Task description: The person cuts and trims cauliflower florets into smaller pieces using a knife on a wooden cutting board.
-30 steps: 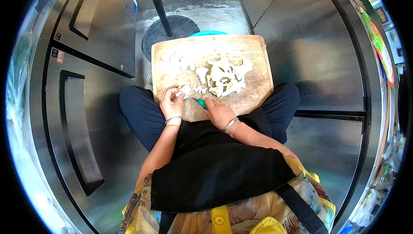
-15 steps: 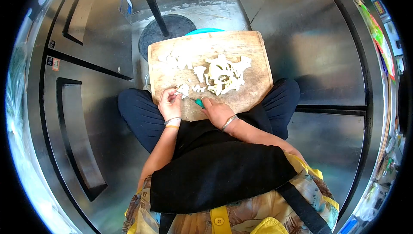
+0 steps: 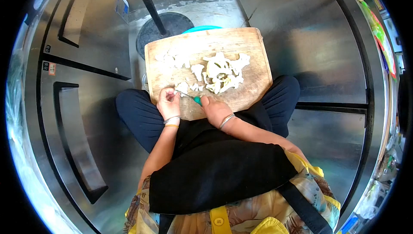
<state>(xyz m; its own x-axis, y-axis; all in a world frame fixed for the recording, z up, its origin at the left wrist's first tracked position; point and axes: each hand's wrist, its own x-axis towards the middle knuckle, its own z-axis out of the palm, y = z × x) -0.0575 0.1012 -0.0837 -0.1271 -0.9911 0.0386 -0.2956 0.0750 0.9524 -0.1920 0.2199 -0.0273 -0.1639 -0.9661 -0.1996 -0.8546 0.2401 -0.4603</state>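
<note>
A wooden cutting board (image 3: pixel 254 77) rests across my lap, with pale cut cauliflower (image 3: pixel 223 72) on its right half. More small florets (image 3: pixel 172 58) lie at its far left, washed out by bright light. My right hand (image 3: pixel 216 111) is wrapped round the green handle of a small knife (image 3: pixel 197 100), whose thin blade points left toward my other hand. At the board's near left, my left hand (image 3: pixel 168 102) is closed in a pinch at a small cauliflower piece (image 3: pixel 181 87). The fingers partly hide what they grip, and the blade tip is close to them.
Steel cabinets with dark handles stand close on the left (image 3: pixel 92 143) and right (image 3: pixel 320 49). Beyond the board are a round black base (image 3: pixel 172 23) with a pole (image 3: pixel 148 3) and a turquoise rim (image 3: pixel 202 29). Plastic bags line the far right edge.
The view has shifted slightly, moving the board a little up and left in it. Both hands keep nearly the same pose, and the cauliflower looks unchanged.
</note>
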